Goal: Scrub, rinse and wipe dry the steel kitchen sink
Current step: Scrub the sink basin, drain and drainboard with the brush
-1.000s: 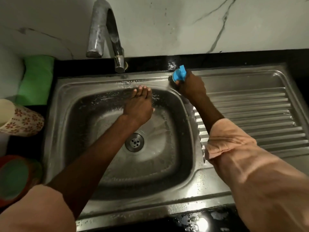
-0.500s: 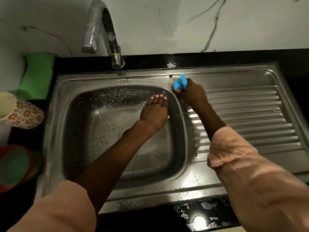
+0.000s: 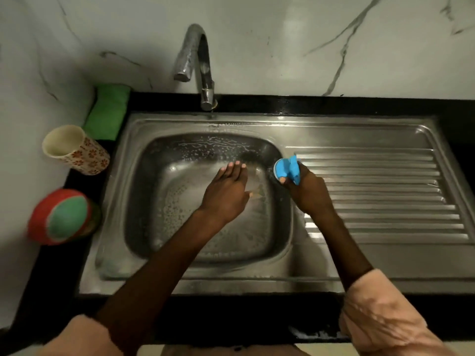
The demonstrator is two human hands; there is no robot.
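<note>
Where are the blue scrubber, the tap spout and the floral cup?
blue scrubber (image 3: 284, 170): head view, on its round blue face.
tap spout (image 3: 183, 76): head view, on the outlet end.
floral cup (image 3: 88, 156): head view, on its patterned side wall.

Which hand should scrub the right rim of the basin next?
Right. The right hand already grips the blue scrubber at the rim between the basin and the drainboard. The left hand is flat, fingers straight, over the basin, holding nothing.
</note>
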